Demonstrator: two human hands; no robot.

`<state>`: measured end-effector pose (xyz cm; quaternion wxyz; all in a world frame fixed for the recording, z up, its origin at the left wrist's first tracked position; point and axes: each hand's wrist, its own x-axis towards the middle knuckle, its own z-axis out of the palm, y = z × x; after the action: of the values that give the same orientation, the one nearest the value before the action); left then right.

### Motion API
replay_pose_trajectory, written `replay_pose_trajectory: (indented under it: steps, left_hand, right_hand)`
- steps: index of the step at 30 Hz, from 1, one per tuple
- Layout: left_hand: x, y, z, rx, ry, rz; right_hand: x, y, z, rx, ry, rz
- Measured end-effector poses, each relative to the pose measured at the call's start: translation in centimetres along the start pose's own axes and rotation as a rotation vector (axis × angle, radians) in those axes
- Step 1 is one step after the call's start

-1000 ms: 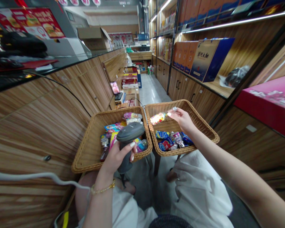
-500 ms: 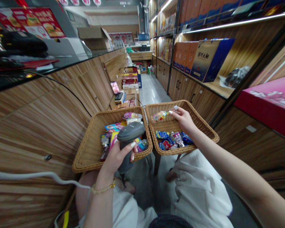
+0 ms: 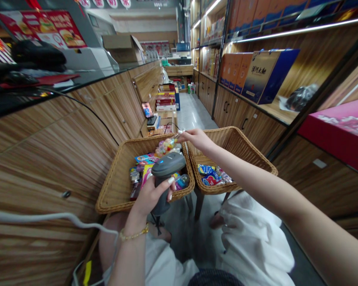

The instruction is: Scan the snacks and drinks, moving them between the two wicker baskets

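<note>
Two deep, honey-brown woven baskets stand side by side: the left basket (image 3: 107,186), holding a mixed heap of bright sweet packs, and the right basket (image 3: 241,149), holding fewer, mostly blue ones. In front of the left basket's near rim, the left hand (image 3: 150,196) grips a dark grey, pistol-shaped plastic scanner (image 3: 170,163), its fingers wrapped round the handle. The right hand (image 3: 197,139) reaches across to the left, fingertips pinching the narrow end of a clear, bottle-shaped plastic pack of multicoloured beads (image 3: 164,147). That pack is over the rear right part of the left basket, just beyond the scanner's head and tilted with its wider body down to the left; whether it touches the heap beneath cannot be told. Smallest of all, a blue light (image 3: 161,161) glows on top of the scanner.

The pack looks light, with a smooth, slightly slippery skin that is probably thin and could dent if squeezed hard. The narrow neck seems a good place to take hold, though the full body would swing less if held round its middle.

Half a second ago the pack was over the right basket, pinched at the same end, and no blue light showed; the left hand's grip is unchanged.
</note>
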<state>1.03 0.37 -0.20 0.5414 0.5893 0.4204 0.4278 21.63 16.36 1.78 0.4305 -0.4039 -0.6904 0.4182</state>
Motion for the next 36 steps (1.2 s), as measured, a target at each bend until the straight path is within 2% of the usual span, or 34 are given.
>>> replay_pose_trajectory:
  steps: [2, 4, 6, 11, 15, 19, 21, 30, 36]
  left_hand:
    - [0.0, -0.2, -0.1, -0.006, 0.003, 0.004]
    - [0.0, -0.2, -0.1, -0.005, 0.012, 0.009]
    - [-0.1, 0.0, -0.1, 0.001, 0.016, 0.005]
    - [-0.2, 0.7, 0.2, 0.004, 0.011, -0.007]
    - [0.0, 0.9, 0.3, -0.006, 0.012, -0.002]
    - [0.2, 1.0, 0.3, 0.010, 0.023, -0.006]
    - [0.2, 1.0, 0.3, 0.022, 0.019, -0.012]
    - [0.4, 0.9, 0.3, 0.033, 0.017, -0.032]
    - [0.5, 1.5, 0.7, 0.039, 0.026, -0.055]
  right_hand:
    - [0.7, 0.0, 0.3, -0.235, -0.058, 0.001]
    - [0.9, 0.5, -0.2, -0.412, -0.038, -0.021]
    - [0.6, 1.3, -1.4, -0.478, -0.029, -0.057]
    - [-0.8, 3.9, -5.2, -0.623, -0.151, -0.100]
    - [-2.0, 6.1, -6.7, -0.945, -0.398, -0.121]
    - [-3.4, 8.3, -6.4, -1.173, -0.693, -0.228]
    - [-3.9, 9.4, -6.2, -1.248, -0.791, -0.302]
    - [-3.9, 13.2, -8.1, -1.393, -0.733, -0.313]
    - [-4.2, 13.6, -8.7, -1.375, -0.836, -0.511]
